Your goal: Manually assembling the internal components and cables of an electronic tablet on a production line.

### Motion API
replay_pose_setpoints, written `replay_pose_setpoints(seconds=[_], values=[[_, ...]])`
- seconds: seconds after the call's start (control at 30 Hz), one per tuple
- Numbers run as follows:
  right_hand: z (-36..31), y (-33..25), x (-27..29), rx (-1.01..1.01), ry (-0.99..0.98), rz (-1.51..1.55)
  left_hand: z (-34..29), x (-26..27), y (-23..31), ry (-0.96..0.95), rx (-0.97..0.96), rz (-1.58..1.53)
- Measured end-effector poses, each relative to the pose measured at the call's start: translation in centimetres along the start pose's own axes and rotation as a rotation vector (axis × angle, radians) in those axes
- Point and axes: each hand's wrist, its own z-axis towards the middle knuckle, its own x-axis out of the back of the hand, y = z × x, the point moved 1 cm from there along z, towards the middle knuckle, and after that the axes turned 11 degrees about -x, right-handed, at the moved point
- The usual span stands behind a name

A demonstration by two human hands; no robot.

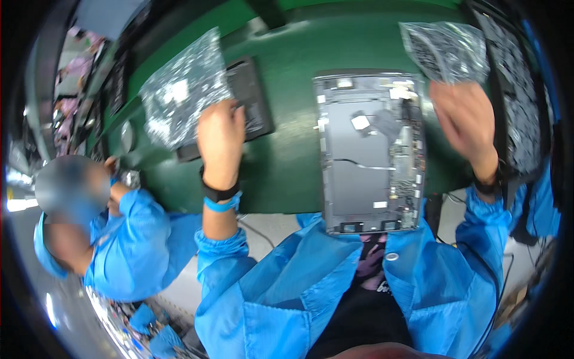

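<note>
A tablet-like device with its inside exposed lies upright before me, near the table's front edge. It has a large grey panel, circuit boards down its right side and a short black cable across the middle. To its left, my left hand is closed at the edge of a crinkled clear plastic bag, over a dark flat panel. On the far right, my right hand has its fingers curled in and slightly blurred. Its knuckles meet the lower edge of another clear bag; its fingertips are hidden.
The green table runs across the view. A black rack or tray borders it on the right. At the left, a co-worker in a blue smock sits close to the table, near a small round object.
</note>
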Motion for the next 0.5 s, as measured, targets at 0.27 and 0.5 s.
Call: replay_pose_setpoints(seconds=[0.27,0.5], values=[[1.4,5.5,-2.0,-0.286,-0.087,-0.205,0.3,-0.5,-0.5,-0.013,-0.057,0.117],[2.3,6.6,-4.5,-0.336,-0.107,-0.127,1.4,0.4,1.0,0.002,-0.067,0.105]])
